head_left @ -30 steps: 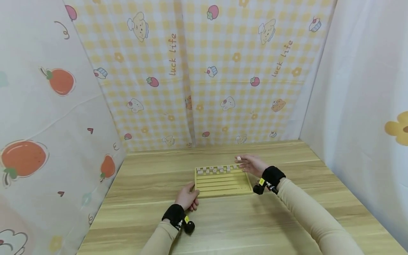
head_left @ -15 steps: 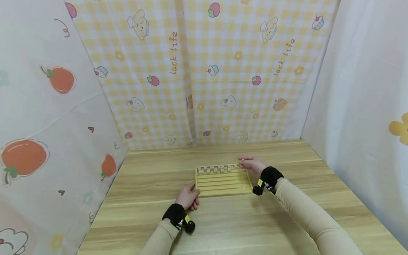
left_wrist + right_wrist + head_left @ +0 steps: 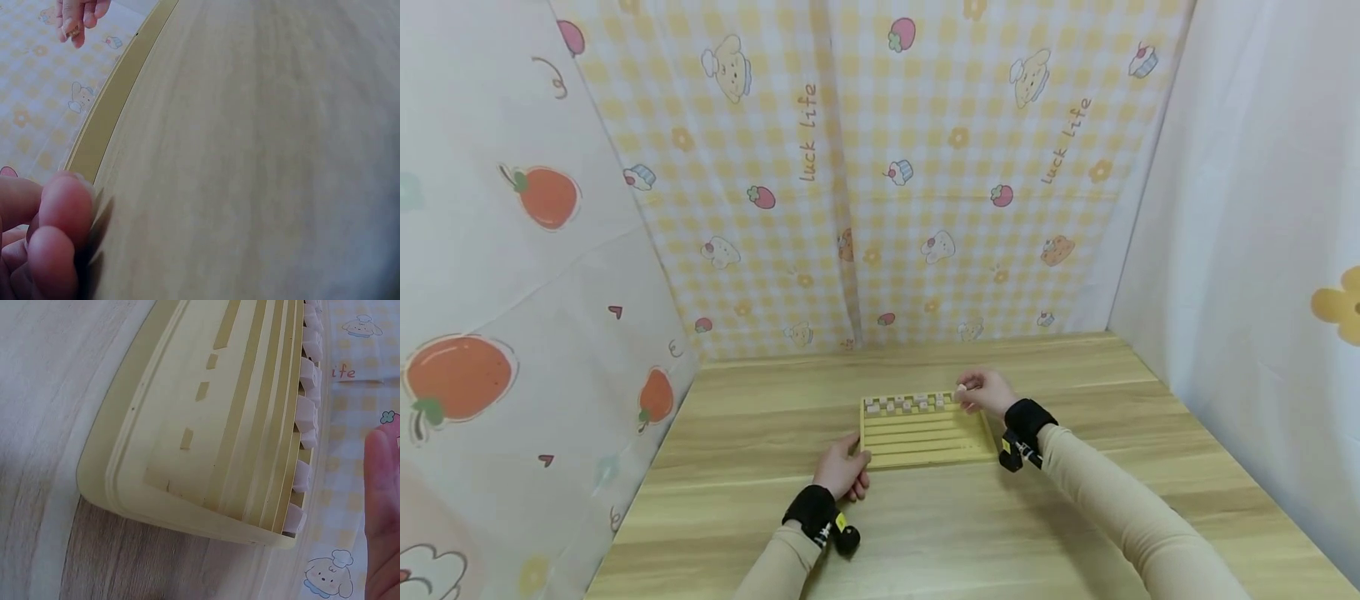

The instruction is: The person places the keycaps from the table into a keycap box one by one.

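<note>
A shallow yellow tray [image 3: 917, 450] with raised ridges lies on the table. Small pale keycaps [image 3: 907, 407] stand in staggered rows along its far side; in the right wrist view they line the ridges [image 3: 306, 412]. At the tray's near left corner my left hand [image 3: 840, 468] grips the edge, and its curled fingertips [image 3: 62, 209] meet the yellow rim in the left wrist view. My right hand [image 3: 988, 392] is over the far right corner, pinching a pale keycap [image 3: 960, 389] between thumb and fingers. Only part of the right hand [image 3: 382, 506] shows in its wrist view.
The tray sits on a wood-grain table [image 3: 737, 417]. Behind it hangs a yellow checked cloth [image 3: 880, 275], with pale printed cloths at the left [image 3: 580, 350] and right [image 3: 1232, 250]. Black wrist cameras [image 3: 847, 540] are strapped to both wrists.
My right hand has come down and nearer to the tray's far right end, with the pinched keycap turned from facing the camera. The left hand keeps its place on the corner.
</note>
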A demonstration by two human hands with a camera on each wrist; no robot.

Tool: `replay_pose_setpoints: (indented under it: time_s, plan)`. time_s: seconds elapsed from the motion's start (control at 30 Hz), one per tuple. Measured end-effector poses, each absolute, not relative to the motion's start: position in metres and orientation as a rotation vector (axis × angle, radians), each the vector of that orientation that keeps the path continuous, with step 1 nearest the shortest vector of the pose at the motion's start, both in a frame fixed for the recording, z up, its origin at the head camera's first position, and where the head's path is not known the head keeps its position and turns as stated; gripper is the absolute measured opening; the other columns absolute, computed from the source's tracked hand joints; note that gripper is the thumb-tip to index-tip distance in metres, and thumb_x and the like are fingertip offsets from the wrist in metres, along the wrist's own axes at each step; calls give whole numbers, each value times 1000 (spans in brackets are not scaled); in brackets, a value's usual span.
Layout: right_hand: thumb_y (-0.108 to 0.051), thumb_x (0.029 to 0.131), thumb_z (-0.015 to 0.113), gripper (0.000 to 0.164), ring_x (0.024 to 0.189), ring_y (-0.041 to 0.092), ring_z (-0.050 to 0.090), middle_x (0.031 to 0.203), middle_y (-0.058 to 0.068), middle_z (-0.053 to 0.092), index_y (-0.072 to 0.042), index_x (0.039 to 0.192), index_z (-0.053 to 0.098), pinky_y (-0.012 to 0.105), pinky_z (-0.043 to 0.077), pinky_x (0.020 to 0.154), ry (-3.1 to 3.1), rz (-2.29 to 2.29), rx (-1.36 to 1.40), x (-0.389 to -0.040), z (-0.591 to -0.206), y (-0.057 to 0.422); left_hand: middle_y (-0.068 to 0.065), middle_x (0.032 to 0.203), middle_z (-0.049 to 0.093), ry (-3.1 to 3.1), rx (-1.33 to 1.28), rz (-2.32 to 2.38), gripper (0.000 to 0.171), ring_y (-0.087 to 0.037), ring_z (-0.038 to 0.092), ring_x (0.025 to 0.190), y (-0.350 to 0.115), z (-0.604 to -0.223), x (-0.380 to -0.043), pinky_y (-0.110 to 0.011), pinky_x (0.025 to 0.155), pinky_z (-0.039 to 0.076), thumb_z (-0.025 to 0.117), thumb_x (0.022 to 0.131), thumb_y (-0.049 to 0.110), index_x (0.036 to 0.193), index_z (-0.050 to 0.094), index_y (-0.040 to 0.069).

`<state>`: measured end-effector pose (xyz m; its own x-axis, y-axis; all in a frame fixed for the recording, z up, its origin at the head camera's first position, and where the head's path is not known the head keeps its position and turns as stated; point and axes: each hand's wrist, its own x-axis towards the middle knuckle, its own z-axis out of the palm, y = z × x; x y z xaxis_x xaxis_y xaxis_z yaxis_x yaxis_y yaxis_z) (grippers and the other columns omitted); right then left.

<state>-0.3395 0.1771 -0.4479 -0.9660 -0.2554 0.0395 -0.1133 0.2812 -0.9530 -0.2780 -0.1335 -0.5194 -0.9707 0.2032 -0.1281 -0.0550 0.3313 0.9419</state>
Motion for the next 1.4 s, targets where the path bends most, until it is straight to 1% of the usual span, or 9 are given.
replay_pose_setpoints:
  time_s: [0.17,0.27,0.5,0.6,0.77,0.83,1.0,1.27,1.4]
  plan:
    - [1,94,59,32,89,37,61,104,23,55,13,122,55,44,57,70,2494,-1689,-321,-342,-459,174,-4,55,60,2382,133,1674,60,-12,54,39,-134,-523,-276,-27,35,46,54,99,14,150,28,-3]
    - [2,94,57,31,90,34,62,107,23,53,13,123,56,42,57,73,2489,-1685,-296,-346,-466,172,-3,55,60,2389,140,1669,60,-11,54,39,-134,-523,-277,-26,36,46,54,99,15,150,28,-3]
    - [7,94,53,32,99,45,59,116,30,52,17,125,51,46,54,86,2320,-1831,-171,-346,-469,166,-5,55,60,2379,153,1682,61,-12,54,39,-134,-522,-280,-27,35,47,55,98,14,150,28,-3]
    - [6,93,55,27,92,40,62,106,24,56,16,118,58,43,55,81,2475,-1706,-244,-347,-470,166,-5,55,60,2380,159,1683,61,-13,54,39,-134,-523,-281,-28,35,47,54,98,14,150,27,-3]
    - [6,86,62,14,79,27,60,89,14,64,7,98,69,39,52,70,3002,-1074,-598,-361,-480,168,-5,55,60,2379,161,1686,61,-13,55,39,-135,-525,-285,-29,36,47,54,98,15,150,28,-3]
    - [6,84,64,12,79,27,60,87,13,65,5,94,70,40,51,71,3103,-916,-657,-365,-483,167,-5,55,60,2377,157,1690,61,-13,55,39,-135,-526,-286,-28,36,47,55,98,16,150,28,-3]
    - [6,83,65,10,80,27,61,88,13,64,3,90,72,39,52,73,3147,-793,-661,-365,-483,163,-5,56,61,2375,147,1694,61,-13,55,40,-135,-526,-285,-28,35,47,55,98,15,150,29,-2]
    - [-1,84,67,15,85,24,64,94,9,67,-4,97,74,37,53,75,3154,-606,-588,-364,-483,162,-5,57,61,2395,166,1676,60,-13,55,40,-135,-524,-282,-28,36,47,54,98,16,150,29,-3]
    - [-1,85,64,14,79,19,60,95,7,67,-8,94,74,32,48,69,3165,-531,-560,-364,-484,161,-5,56,61,2404,169,1670,60,-13,55,40,-135,-524,-282,-28,36,47,54,99,15,150,29,-3]
